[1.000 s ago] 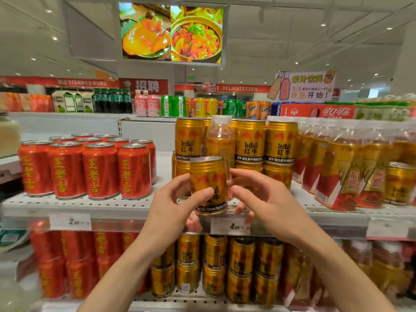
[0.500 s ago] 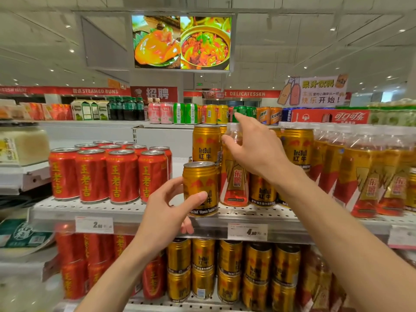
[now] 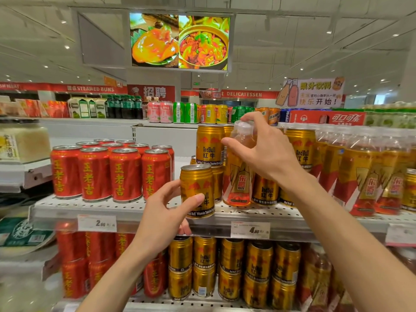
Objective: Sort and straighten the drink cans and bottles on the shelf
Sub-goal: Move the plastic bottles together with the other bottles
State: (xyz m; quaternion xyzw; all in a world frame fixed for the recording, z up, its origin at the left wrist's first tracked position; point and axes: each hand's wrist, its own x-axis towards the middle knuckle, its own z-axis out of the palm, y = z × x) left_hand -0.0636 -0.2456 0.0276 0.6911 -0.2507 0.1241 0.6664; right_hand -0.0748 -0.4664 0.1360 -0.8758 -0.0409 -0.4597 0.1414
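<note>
My left hand (image 3: 166,212) grips a gold Red Bull can (image 3: 197,190), held upright at the front edge of the white perforated shelf (image 3: 67,207). My right hand (image 3: 267,152) holds a clear orange drink bottle (image 3: 239,176) by its neck, just under the white cap. The bottle stands among stacked gold Red Bull cans (image 3: 209,145). Matching orange bottles (image 3: 369,176) fill the shelf to the right.
Several red cans (image 3: 110,172) stand in rows on the left of the shelf. More gold cans (image 3: 231,271) and red cans fill the shelf below. Price tags (image 3: 249,229) hang on the shelf edge. A further shelf of drinks (image 3: 180,112) runs behind.
My right hand left the gold can, reached up to the orange bottle and now holds its neck. My left hand keeps the can, now alone. The view moved closer.
</note>
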